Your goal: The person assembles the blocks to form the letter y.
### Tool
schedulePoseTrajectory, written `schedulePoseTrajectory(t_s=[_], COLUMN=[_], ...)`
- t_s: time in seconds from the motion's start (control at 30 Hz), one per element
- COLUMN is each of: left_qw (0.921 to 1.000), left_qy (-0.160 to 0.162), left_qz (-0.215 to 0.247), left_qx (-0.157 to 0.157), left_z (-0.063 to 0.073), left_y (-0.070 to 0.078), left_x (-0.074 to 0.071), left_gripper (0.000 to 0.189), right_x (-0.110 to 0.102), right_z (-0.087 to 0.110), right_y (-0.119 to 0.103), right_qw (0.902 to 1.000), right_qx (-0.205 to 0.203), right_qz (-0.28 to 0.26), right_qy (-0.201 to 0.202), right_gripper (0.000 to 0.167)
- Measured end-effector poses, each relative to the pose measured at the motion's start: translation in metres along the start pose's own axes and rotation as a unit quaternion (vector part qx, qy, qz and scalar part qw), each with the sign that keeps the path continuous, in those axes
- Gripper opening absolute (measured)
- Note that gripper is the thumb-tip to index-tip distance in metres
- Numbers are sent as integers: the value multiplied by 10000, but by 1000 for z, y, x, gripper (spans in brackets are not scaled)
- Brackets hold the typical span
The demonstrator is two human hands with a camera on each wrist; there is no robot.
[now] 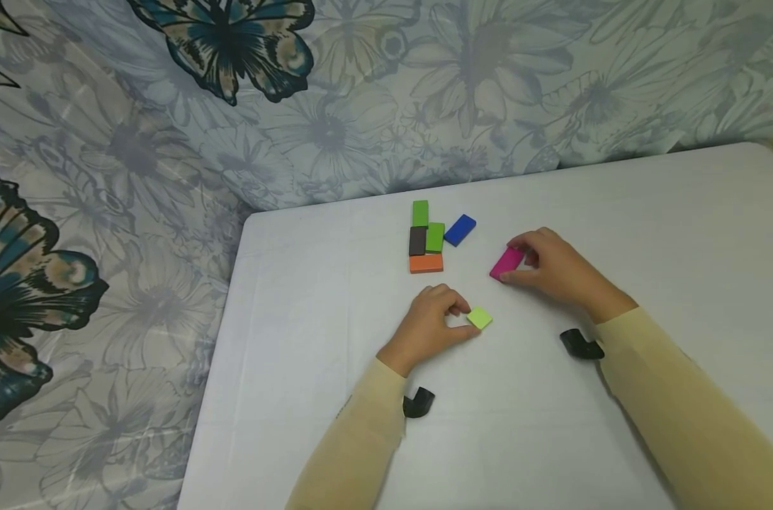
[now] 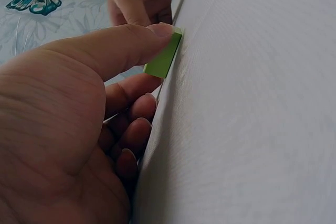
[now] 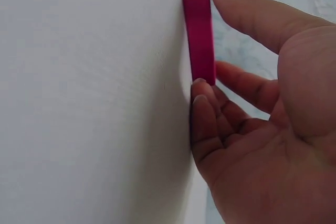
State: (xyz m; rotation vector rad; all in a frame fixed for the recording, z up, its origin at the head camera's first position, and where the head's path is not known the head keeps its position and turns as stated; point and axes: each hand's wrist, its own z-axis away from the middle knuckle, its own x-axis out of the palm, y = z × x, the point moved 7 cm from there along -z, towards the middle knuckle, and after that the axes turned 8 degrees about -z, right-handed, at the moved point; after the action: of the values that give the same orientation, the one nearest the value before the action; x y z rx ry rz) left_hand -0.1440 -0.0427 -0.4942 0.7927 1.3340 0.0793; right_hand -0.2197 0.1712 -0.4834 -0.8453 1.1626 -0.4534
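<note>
My left hand [image 1: 429,322] pinches a small light-green block [image 1: 480,318] between thumb and fingers, low over the white table. In the left wrist view the thumb lies along one face of that green block [image 2: 164,59]. Further right, my right hand [image 1: 555,269] holds a magenta block [image 1: 507,263] by its two ends, thumb at the near end and fingers at the far one. The right wrist view shows the magenta block [image 3: 200,35] at the white surface, with fingertips touching its lower end.
Beyond the left hand lie two green blocks [image 1: 420,212], a dark grey block [image 1: 417,241] and an orange block [image 1: 426,263], grouped closely. A blue block [image 1: 460,230] lies slanted beside them. The white table [image 1: 297,319] ends at a wall with flower-and-butterfly covering [image 1: 329,127].
</note>
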Motion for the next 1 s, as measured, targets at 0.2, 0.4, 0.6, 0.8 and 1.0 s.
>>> schedulePoseTrajectory(t_s=[0.2,0.4,0.6,0.8,1.0], left_qw=[10000,10000,10000,10000,9999], left_qy=[5,38,54,40,83], left_qz=[56,44,40,67,66], left_qx=[-18,19,17,-8,-11], left_z=[1,2,2,2,2], left_y=[1,1,0,0,2], left_x=[0,0,0,0,-2], left_gripper=[28,29,29,29,28], right_x=[3,8,11,11,12], right_z=[13,21,24,27,29], right_y=[1,1,-3,-5,-6], right_qw=[9999,9998,9997,9994,9992], right_qx=[-34,51,-83,-207,-183], right_qz=[-140,-197,-245,-278,-346], right_qy=[47,87,-8,-26,-109], right_gripper=[65,63,62,55,48])
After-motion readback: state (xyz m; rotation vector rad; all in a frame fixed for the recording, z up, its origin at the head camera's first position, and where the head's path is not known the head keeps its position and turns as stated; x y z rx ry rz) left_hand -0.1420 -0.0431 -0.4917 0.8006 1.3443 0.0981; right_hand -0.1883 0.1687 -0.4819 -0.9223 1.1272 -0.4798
